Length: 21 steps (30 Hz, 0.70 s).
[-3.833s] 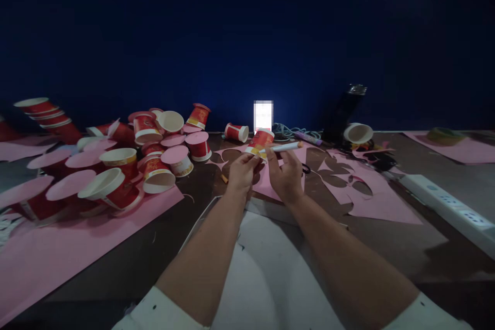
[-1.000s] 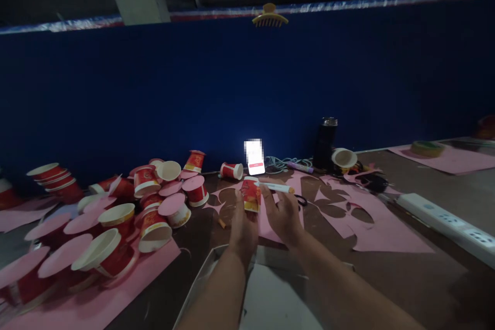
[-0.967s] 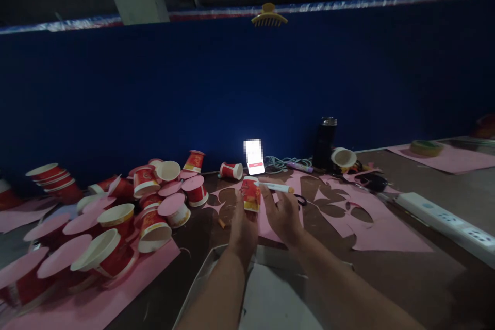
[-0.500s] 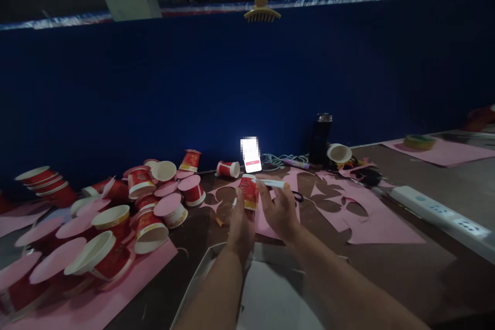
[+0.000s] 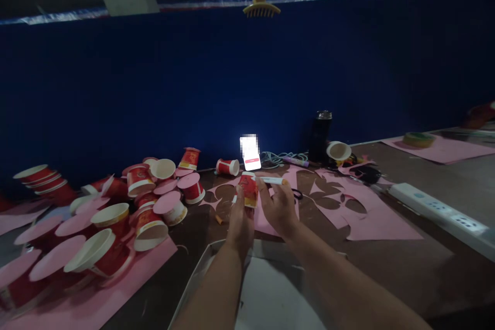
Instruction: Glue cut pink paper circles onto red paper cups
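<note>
My left hand [image 5: 240, 216] is closed around a red paper cup [image 5: 248, 189] with gold print, held in front of the lit phone. In my right hand [image 5: 279, 211] is a white pen-like tube [image 5: 272, 181] with an orange end. The tube lies almost level, its left tip close to the cup's upper side; whether they touch I cannot tell. A small white piece [image 5: 234, 199] shows beside my left fingers, and I cannot make out what it is. Below my forearms lies an open white box [image 5: 270, 289].
Red paper cups [image 5: 110, 216], several with pink paper discs, crowd the left. A phone [image 5: 252, 157] stands behind my hands. Cut pink paper [image 5: 371, 221], a dark bottle [image 5: 320, 134], cables [image 5: 273, 160], a power strip [image 5: 436, 206] and a tape roll [image 5: 418, 139] are around the right.
The whole scene sits slightly higher in view. The white tube looks a little more level. Both hands keep their holds on the cup and the tube.
</note>
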Motion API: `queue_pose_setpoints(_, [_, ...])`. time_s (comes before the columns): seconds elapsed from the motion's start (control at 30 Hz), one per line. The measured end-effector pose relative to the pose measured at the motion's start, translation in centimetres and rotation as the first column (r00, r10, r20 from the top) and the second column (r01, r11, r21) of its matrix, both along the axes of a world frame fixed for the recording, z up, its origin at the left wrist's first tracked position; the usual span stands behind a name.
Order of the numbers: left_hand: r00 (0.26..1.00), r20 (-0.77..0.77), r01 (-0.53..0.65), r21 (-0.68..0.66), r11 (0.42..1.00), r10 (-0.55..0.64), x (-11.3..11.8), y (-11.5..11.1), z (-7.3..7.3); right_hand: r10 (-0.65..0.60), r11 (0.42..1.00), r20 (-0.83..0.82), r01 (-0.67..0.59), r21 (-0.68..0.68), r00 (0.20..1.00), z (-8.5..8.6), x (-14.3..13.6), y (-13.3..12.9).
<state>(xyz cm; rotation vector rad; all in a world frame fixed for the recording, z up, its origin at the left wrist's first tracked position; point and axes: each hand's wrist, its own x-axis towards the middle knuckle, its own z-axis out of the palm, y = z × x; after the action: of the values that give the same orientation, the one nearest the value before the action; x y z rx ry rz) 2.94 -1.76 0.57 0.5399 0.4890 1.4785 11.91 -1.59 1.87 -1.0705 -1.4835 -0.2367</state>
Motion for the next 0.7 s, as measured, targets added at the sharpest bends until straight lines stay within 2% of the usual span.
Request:
queue_pose_setpoints(0.3, [1.0,0.007,0.004,-0.021,1.0,-0.004,0.0,-0.29,0.33,-0.013,1.0,-0.003,0.013,0.002,1.0,0.07,-0.06,-0.08])
queue_pose_setpoints(0.53, [1.0,-0.002,0.022,0.032,0.999,-0.022,-0.03,-0.29,0.15,-0.038,0.999,0.024,0.039,-0.038,0.999,0.13,-0.13,-0.23])
queue_pose_setpoints(0.7, [1.0,-0.007,0.004,0.002,1.0,-0.004,-0.06,-0.19,0.07,-0.021,1.0,0.015,0.021,-0.021,1.0,0.24,-0.24,-0.34])
